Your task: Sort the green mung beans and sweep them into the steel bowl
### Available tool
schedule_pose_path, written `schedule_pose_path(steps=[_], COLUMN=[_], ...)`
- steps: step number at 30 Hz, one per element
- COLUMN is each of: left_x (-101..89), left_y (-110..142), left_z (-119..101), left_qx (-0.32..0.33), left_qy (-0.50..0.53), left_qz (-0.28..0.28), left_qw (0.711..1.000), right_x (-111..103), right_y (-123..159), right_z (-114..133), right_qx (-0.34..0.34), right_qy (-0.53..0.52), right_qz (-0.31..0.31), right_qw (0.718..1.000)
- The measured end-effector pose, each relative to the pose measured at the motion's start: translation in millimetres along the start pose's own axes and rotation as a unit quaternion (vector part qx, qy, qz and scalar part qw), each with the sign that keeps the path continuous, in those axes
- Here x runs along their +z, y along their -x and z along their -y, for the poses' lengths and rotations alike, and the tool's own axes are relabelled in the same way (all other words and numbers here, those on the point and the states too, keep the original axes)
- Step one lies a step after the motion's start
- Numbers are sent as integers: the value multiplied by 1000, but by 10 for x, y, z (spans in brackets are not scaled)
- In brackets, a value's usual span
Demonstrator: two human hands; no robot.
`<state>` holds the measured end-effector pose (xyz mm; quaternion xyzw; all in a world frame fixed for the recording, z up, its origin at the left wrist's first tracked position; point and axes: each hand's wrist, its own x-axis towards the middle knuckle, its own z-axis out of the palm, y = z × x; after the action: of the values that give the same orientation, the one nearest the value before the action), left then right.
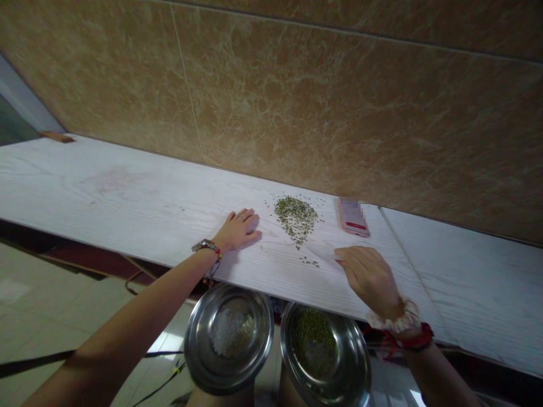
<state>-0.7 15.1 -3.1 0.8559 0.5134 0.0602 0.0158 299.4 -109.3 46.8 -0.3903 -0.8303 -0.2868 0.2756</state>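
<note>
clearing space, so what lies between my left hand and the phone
In the head view, a loose pile of small green beans lies between the left hand and phone.

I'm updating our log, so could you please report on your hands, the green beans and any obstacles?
Left hand on table, fingers spread. Right hand curled, contents unclear. Beans clustered between hands, more in right bowl. Phone right of cluster, apart.

Beans (296, 215) lie on the tabletop (178, 183) between left hand (240, 230) and right hand (368, 277) — phone (353, 215) behind the latter, near the wall (271, 102). Before the table edge: left bowl (197, 345), right bowl (355, 353) — more beans (313, 328) inside the latter.
</note>
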Motion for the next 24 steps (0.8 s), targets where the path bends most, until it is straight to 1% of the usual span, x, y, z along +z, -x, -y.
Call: schedule_pose_path(steps=[7, 10, 14, 18, 24], left_x=[35, 58, 91, 91, 56], left_y=[-13, -14, -18, -20, -15], left_z=[33, 46, 69, 72, 52], left_qx=[16, 19, 27, 25, 15], left_qy=[2, 6, 8, 12, 11], left_qz=[-15, -21, -34, -32, -23], left_qw=[1000, 1000, 999, 999, 1000], right_x=[61, 56, 14, 25, 88], right_y=[-97, -116, -85, -89, -94], right_z=[69, 85, 66, 54, 70], right_qx=[-21, -26, -10, 18, 6], right_qy=[-16, -27, -51, -58, -96], right_qz=[19, 21, 9, -12, 11], right_qw=[999, 999, 999, 998, 995])
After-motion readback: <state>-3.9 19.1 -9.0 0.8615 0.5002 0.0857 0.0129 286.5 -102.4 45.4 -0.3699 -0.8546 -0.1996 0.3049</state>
